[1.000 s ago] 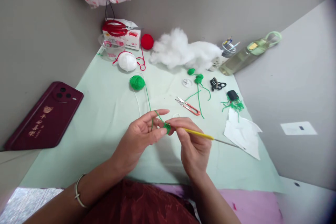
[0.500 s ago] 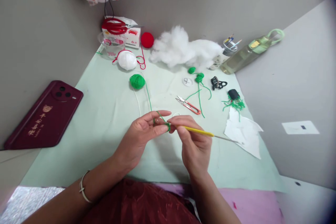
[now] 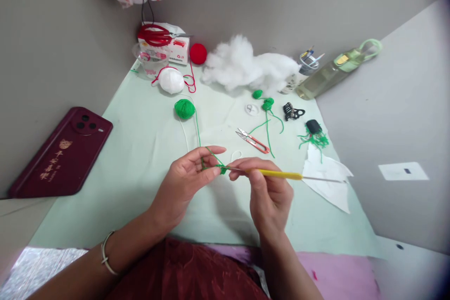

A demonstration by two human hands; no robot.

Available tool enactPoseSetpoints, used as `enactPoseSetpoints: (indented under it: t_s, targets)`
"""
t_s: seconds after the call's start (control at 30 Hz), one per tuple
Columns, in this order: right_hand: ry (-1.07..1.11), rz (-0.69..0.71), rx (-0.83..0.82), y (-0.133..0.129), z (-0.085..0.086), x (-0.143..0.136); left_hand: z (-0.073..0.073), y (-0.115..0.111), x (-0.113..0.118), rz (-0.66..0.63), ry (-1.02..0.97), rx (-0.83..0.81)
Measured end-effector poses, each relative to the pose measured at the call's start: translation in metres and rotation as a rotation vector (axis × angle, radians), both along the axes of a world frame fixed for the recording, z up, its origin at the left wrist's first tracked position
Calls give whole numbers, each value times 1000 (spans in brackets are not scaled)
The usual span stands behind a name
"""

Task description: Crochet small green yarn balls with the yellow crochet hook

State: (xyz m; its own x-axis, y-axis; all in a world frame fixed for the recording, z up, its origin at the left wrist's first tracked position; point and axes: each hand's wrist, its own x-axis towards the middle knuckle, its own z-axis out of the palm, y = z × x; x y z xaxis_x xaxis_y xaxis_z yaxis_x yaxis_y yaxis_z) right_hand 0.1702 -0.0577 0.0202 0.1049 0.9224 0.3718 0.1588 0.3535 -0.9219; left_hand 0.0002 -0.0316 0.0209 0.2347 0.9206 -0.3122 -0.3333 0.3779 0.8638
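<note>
Head view: left hand [image 3: 183, 180] pinches small green crochet piece [image 3: 222, 170] between thumb and fingers, index finger stretched out above; green yarn strand [image 3: 198, 129] runs from green yarn ball [image 3: 184, 109] to its fingers. Right hand [image 3: 271, 192] clamped on yellow-handled crochet hook [image 3: 281, 174], pen-style, metal tip at the piece; exact stitch too small to tell. Both hands near each other over front-middle of pale green tabletop [image 3: 140, 150], piece held between them.

Beyond hands: orange-handled thread snips [image 3: 258, 144], blades pointing up-left; green yarn scraps [image 3: 267, 104] just behind; black claw clip [image 3: 292, 111] to their right. White yarn ball [image 3: 171, 80] behind green one, red yarn ball [image 3: 198, 54] farther back, beside white fiberfill [image 3: 242, 68]. Far right: water bottle [image 3: 326, 77], tilted. Maroon phone [image 3: 61, 152] at left edge. White paper [image 3: 321, 168] at right, partly behind hook's rear end.
</note>
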Motion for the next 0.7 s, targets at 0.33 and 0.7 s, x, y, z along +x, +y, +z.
enactPoseSetpoints:
  t_s: [0.33, 0.7]
  targets:
    - [-508, -15, 400, -8, -7, -2, 5, -1, 3, 31, 79, 51]
    - [-662, -114, 411, -7, -19, -5, 3, -2, 3, -65, -151, -118]
